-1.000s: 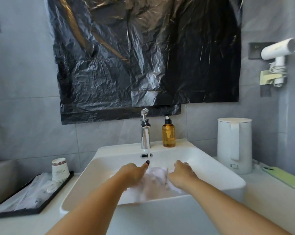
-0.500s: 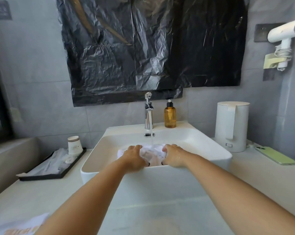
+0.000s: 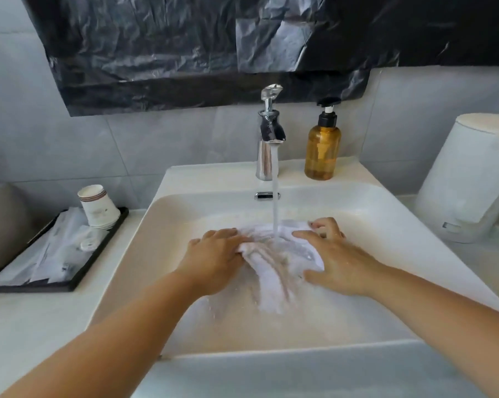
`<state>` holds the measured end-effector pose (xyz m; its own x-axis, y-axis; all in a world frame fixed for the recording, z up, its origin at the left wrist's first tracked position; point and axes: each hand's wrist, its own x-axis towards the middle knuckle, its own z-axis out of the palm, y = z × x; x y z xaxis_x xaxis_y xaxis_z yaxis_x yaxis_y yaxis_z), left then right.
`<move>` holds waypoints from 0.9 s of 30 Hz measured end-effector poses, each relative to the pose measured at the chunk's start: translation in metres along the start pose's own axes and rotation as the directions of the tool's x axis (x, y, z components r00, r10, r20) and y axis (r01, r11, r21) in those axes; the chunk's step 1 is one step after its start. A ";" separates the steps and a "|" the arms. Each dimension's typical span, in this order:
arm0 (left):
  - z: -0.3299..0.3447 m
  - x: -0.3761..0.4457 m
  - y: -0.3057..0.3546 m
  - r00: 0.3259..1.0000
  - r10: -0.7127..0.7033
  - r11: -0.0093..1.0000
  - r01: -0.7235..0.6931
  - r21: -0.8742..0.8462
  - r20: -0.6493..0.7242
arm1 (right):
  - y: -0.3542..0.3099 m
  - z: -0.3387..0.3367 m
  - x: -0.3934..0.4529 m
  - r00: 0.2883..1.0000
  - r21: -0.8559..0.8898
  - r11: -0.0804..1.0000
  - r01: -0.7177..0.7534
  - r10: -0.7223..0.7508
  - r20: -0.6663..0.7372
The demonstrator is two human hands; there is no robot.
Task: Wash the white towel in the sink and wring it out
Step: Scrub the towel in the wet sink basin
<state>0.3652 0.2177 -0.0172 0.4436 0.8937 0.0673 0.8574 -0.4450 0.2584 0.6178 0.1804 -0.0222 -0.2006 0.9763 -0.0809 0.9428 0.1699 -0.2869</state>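
Note:
The white towel (image 3: pixel 274 271) lies bunched and wet in the middle of the white sink (image 3: pixel 368 205). Water runs from the chrome tap (image 3: pixel 268 139) straight onto the towel between my hands. My left hand (image 3: pixel 213 257) grips the towel's left edge, fingers curled over the cloth. My right hand (image 3: pixel 331 257) holds the right side, thumb and fingers spread around a fold. Part of the towel is hidden under both hands.
An amber pump bottle (image 3: pixel 322 150) stands on the sink ledge right of the tap. A white kettle (image 3: pixel 472 179) sits on the counter at right. At left, a black tray (image 3: pixel 79 274) holds stacked paper cups (image 3: pixel 97 206) and wrapped packets. Black plastic covers the wall above.
The camera has tilted down and moved closer over the sink. My hands have spread slightly apart on the towel, which now lies stretched under the stream.

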 end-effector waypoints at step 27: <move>-0.092 0.032 0.055 0.702 -0.707 0.478 0.568 -0.670 0.090 | -0.002 -0.150 0.014 0.899 0.636 0.677 -0.371 0.433 0.064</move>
<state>0.4020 0.2270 0.0878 -0.2713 0.9365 -0.2223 0.4867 0.3327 0.8077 0.6528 0.2136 0.1207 0.2103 0.9429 -0.2583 0.5432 -0.3324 -0.7710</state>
